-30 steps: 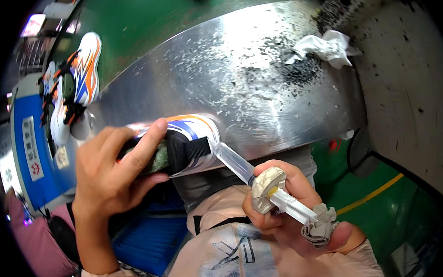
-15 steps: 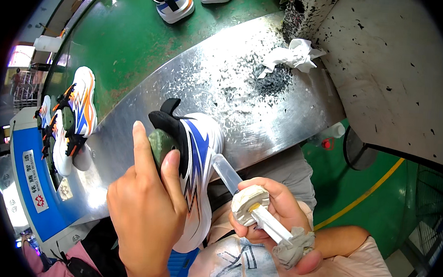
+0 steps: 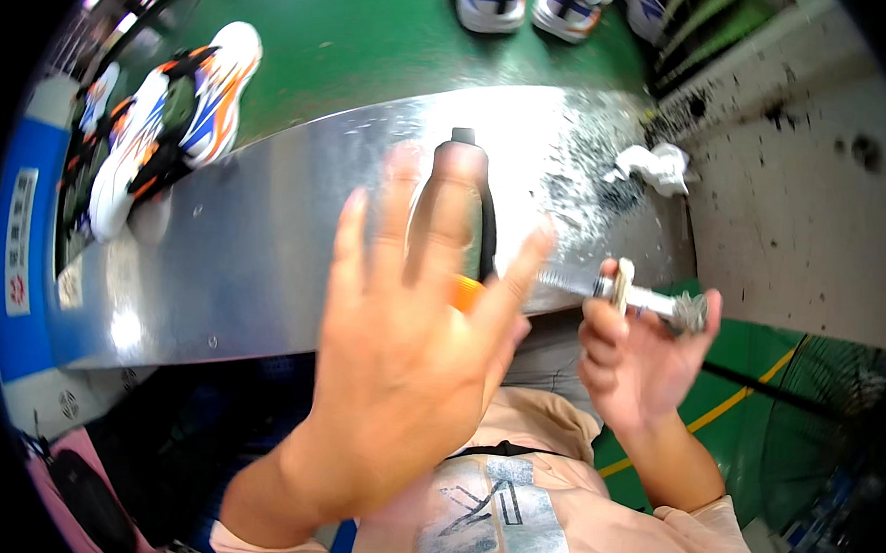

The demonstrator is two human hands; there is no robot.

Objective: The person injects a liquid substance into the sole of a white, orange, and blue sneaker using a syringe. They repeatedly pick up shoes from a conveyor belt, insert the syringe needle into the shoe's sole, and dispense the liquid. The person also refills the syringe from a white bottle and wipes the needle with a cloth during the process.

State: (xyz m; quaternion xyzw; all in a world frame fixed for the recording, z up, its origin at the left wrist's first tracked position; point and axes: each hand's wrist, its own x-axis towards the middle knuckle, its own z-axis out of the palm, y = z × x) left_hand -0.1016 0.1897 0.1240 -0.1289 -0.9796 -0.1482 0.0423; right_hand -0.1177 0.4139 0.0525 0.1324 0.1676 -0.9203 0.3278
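Note:
A shoe with a black collar and a dark green piece inside it sits in front of me on the metal bench. My left hand, smeared by motion, is spread open over it and hides most of its body. A bit of orange shows between thumb and fingers. To the right, my right hand grips a clear syringe held sideways, thumb against its plunger end. Pale wrapping covers the syringe's flange and plunger end. The barrel points toward the shoe; its tip is too blurred to make out.
Several white, blue and orange shoes stand at the left, and more shoes on the green surface at the far side. Crumpled white tissue lies by black flecks on the bench. A stained pale panel rises at right, near a fan.
My left hand has let go of the shoe and opened over it. The shoe now points more straight away from me. My right hand has drawn the syringe to the right and turned it sideways.

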